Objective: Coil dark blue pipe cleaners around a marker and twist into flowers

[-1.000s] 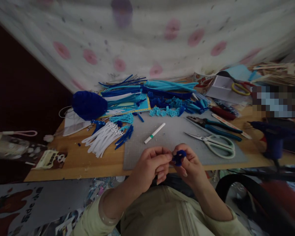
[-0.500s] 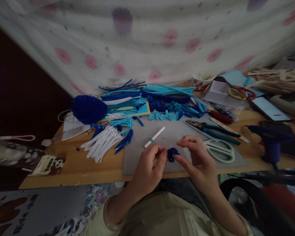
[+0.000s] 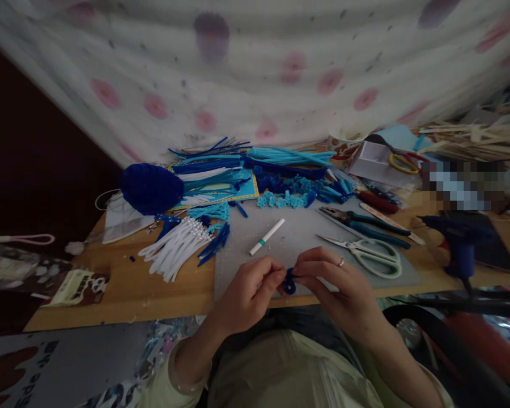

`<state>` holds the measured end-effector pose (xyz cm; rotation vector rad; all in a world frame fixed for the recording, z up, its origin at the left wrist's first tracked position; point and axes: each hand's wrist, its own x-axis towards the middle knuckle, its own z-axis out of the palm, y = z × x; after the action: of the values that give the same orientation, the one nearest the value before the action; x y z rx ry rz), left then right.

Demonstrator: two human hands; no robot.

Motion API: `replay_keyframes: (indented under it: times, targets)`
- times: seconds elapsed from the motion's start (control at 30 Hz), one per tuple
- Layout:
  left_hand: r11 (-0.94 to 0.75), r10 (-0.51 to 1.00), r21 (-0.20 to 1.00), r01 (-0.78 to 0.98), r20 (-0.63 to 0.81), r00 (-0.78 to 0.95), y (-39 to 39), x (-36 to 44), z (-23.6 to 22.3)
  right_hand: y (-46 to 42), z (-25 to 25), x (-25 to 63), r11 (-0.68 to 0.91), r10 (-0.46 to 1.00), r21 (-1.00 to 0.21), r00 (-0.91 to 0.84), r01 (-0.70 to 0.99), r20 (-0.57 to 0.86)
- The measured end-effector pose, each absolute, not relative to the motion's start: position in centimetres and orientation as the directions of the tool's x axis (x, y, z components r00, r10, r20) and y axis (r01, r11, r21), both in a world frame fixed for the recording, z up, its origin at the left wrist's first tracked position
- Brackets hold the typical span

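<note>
Between my hands is a small dark blue looped pipe cleaner piece (image 3: 289,284), held over the front edge of the grey mat (image 3: 238,277). My left hand (image 3: 251,289) pinches it from the left with thumb and fingers. From the other side my right hand (image 3: 338,289), with a ring on one finger, grips it between thumb and fingertips. Fingers hide part of the loops. Just beyond the hands lies a white pen (image 3: 267,236) with a green band. White-handled scissors (image 3: 372,255) rest right of my right hand, and pliers (image 3: 365,222) lie behind them.
White pipe cleaner stems (image 3: 176,246) with pearly tips lie left of the mat. A big dark blue bundle (image 3: 152,188) sits behind them. Light blue flower shapes (image 3: 283,200) line the mat's back. A blue glue gun (image 3: 461,249) and dark phone (image 3: 497,249) are at right.
My right hand has moved in and down, its spread fingers closing on the blue piece. Both hands sit slightly lower, and the scissors' blades now show.
</note>
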<state>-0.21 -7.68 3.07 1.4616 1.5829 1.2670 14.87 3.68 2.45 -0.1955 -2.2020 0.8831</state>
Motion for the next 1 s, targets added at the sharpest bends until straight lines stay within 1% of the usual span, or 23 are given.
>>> replay_keyframes:
  times: [0.03, 0.1, 0.17, 0.23, 0.27, 0.33, 0.4, 0.47, 0.53, 0.57, 0.63, 0.7, 0.77, 0.83, 0.9, 1.0]
  targets:
    - [-0.04, 0.97, 0.973, 0.227, 0.092, -0.224, -7.6, -0.1, 2.9, 3.7, 2.5, 14.7, 0.75, 0.396, -0.65, -0.704, -0.123, 0.59]
    - [0.017, 0.947, 0.999, -0.035, -0.028, -0.321, -7.5, 0.5, 2.5, 3.8, 2.5, 14.5, 0.764, 0.408, -0.638, -0.688, -0.102, 0.6]
    - [0.034, 0.904, 0.98, -0.194, -0.113, -0.413, -7.2, 1.3, 2.2, 3.9, 2.6, 14.4, 0.781, 0.396, -0.618, -0.694, -0.09, 0.602]
    - [0.063, 0.882, 0.955, -0.288, -0.188, -0.431, -6.9, 1.7, 2.1, 4.0, 2.7, 14.4, 0.804, 0.369, -0.59, -0.711, -0.08, 0.599]
    - [0.093, 0.886, 0.937, -0.337, -0.232, -0.402, -6.7, 1.7, 2.1, 4.1, 2.7, 14.5, 0.824, 0.351, -0.561, -0.714, -0.071, 0.606]
    - [0.182, 0.899, 0.867, -0.464, -0.338, -0.279, -6.5, 1.4, 2.1, 4.3, 2.7, 14.7, 0.876, 0.31, -0.481, -0.715, -0.042, 0.627]
    - [0.277, 0.897, 0.763, -0.584, -0.423, -0.127, -6.3, 0.8, 1.9, 4.5, 2.7, 14.9, 0.919, 0.253, -0.393, -0.72, -0.03, 0.646]
    - [0.353, 0.882, 0.665, -0.659, -0.472, -0.004, -6.3, 0.2, 1.5, 4.6, 2.7, 15.2, 0.944, 0.19, -0.326, -0.734, -0.046, 0.652]
    - [0.389, 0.863, 0.608, -0.692, -0.504, 0.042, -6.2, 0.1, 1.0, 4.7, 2.5, 15.3, 0.958, 0.137, -0.277, -0.738, -0.07, 0.661]
    - [0.392, 0.854, 0.6, -0.698, -0.519, 0.033, -6.2, 0.2, 0.7, 4.6, 2.3, 15.3, 0.963, 0.12, -0.258, -0.74, -0.075, 0.662]
    - [0.359, 0.846, 0.646, -0.674, -0.53, -0.057, -6.2, 0.8, 0.2, 4.5, 2.0, 15.2, 0.968, 0.104, -0.238, -0.747, -0.075, 0.656]
    - [0.277, 0.843, 0.768, -0.578, -0.482, -0.237, -6.2, 1.8, -0.1, 4.3, 1.5, 15.0, 0.972, 0.109, -0.23, -0.759, -0.055, 0.642]
    - [0.184, 0.823, 0.891, -0.415, -0.371, -0.431, -6.4, 2.8, -0.4, 4.1, 1.1, 14.7, 0.975, 0.116, -0.218, -0.769, -0.031, 0.628]
    - [0.131, 0.783, 0.968, -0.212, -0.232, -0.577, -6.7, 3.7, -0.7, 4.0, 0.8, 14.4, 0.979, 0.115, -0.203, -0.774, -0.018, 0.622]
    - [0.118, 0.741, 0.993, 0.006, -0.084, -0.666, -7.1, 4.4, -1.1, 3.9, 0.7, 14.1, 0.98, 0.105, -0.196, -0.773, -0.026, 0.626]
    - [0.101, 0.695, 0.952, 0.287, 0.139, -0.705, -7.6, 4.7, -1.7, 3.7, 0.6, 13.9, 0.975, 0.113, -0.219, -0.772, -0.035, 0.626]
